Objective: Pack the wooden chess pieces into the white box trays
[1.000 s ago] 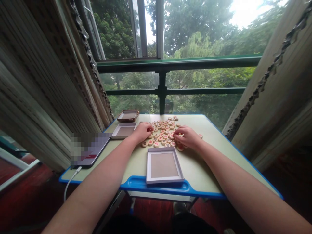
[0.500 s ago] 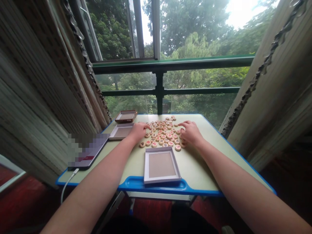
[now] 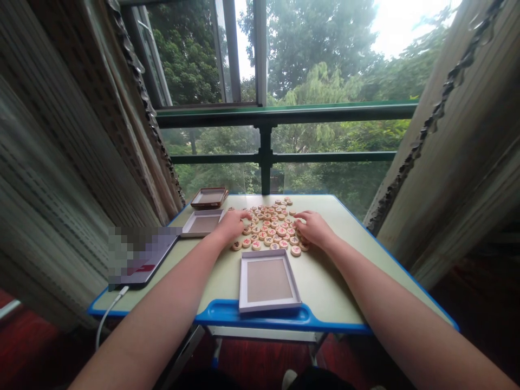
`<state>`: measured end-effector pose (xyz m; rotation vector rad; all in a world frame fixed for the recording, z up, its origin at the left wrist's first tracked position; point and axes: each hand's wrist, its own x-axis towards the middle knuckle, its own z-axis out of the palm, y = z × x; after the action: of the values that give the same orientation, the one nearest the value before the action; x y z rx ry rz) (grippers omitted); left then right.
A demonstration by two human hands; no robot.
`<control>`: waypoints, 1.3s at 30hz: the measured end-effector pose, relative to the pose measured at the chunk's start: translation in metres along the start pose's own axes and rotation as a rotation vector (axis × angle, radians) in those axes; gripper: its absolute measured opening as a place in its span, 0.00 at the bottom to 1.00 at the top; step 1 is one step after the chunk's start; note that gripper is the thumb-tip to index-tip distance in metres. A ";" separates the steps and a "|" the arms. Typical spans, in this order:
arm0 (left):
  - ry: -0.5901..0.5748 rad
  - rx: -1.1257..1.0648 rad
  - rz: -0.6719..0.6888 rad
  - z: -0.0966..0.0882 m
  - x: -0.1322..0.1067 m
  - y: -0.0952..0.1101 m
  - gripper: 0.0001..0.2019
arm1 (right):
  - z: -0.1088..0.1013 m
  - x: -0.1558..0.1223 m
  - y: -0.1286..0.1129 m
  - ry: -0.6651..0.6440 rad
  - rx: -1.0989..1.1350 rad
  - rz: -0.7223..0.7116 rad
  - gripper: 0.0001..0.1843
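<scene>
Round wooden Chinese chess pieces (image 3: pixel 268 225), marked with red or dark characters, form a loose spread in the middle of the table. At the left edge of the spread rests my left hand (image 3: pixel 231 225), open, its fingers reaching toward the pieces. My right hand (image 3: pixel 313 227) lies opposite, open and bent inward, with fingertips against the right-edge pieces. Some pieces there are partly hidden under it. Neither hand visibly holds a piece. A shallow white-rimmed box tray (image 3: pixel 270 307) sits between my forearms, close to the near edge.
On the left are a second shallow tray (image 3: pixel 184 233), a brown-edged box (image 3: pixel 209 206) behind it, and a laptop (image 3: pixel 156 260) with a white cable (image 3: pixel 101 319). The pale table (image 3: pixel 345 271) has a blue rim. Beyond it stand a green railing (image 3: pixel 266 157) and window.
My right hand's fingers have drawn closer together and moved slightly left against the pieces. A few pieces have shifted inward. The view has tilted slightly.
</scene>
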<state>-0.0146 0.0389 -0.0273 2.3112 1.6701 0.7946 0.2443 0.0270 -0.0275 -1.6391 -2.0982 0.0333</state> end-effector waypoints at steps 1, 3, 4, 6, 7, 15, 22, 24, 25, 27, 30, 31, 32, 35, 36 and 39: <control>-0.006 0.026 -0.013 -0.001 0.000 0.000 0.19 | 0.001 0.001 0.001 -0.019 -0.004 -0.008 0.17; -0.017 0.082 -0.071 -0.003 0.000 -0.001 0.18 | 0.001 0.001 0.002 -0.048 -0.004 -0.008 0.16; -0.019 0.098 -0.109 -0.004 0.000 -0.002 0.17 | 0.001 0.001 0.002 -0.050 0.003 0.000 0.16; -0.031 0.092 -0.182 -0.007 0.002 -0.003 0.17 | 0.000 0.001 0.003 -0.039 0.024 0.031 0.17; -0.050 0.073 -0.217 -0.008 0.002 -0.003 0.17 | 0.000 0.001 0.003 -0.041 0.031 0.044 0.17; -0.163 -0.133 -0.264 -0.013 -0.003 0.000 0.16 | 0.007 -0.002 -0.006 -0.101 0.058 -0.214 0.23; -0.075 -0.077 -0.226 -0.010 -0.002 0.002 0.13 | 0.005 -0.005 -0.008 -0.123 0.053 -0.183 0.24; -0.067 -0.051 -0.230 -0.009 0.000 0.002 0.12 | 0.006 -0.004 -0.006 -0.110 0.052 -0.193 0.23; -0.071 -0.030 -0.222 -0.009 0.000 0.002 0.12 | 0.006 -0.004 -0.005 -0.111 0.050 -0.197 0.23; -0.091 0.003 -0.198 -0.009 0.001 0.001 0.11 | 0.007 -0.002 -0.004 -0.118 0.052 -0.198 0.22; -0.133 0.008 -0.211 -0.009 0.000 0.000 0.11 | 0.007 -0.001 -0.004 -0.114 0.084 -0.192 0.20; -0.140 0.007 -0.214 -0.009 0.000 -0.001 0.11 | 0.007 0.000 -0.004 -0.111 0.099 -0.192 0.20; -0.135 0.008 -0.211 -0.009 0.000 -0.001 0.11 | 0.006 0.000 -0.004 -0.107 0.113 -0.194 0.20; -0.097 0.005 -0.196 -0.007 0.000 -0.002 0.12 | 0.006 0.000 -0.004 -0.088 0.145 -0.203 0.21; -0.097 -0.003 -0.197 -0.007 0.000 -0.002 0.12 | 0.006 0.000 -0.004 -0.082 0.154 -0.202 0.20; -0.135 -0.032 -0.207 -0.005 0.000 -0.003 0.14 | 0.007 0.001 -0.001 -0.076 0.205 -0.168 0.18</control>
<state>-0.0196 0.0392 -0.0244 2.0763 1.7852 0.6046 0.2404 0.0295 -0.0331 -1.3588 -2.2012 0.2519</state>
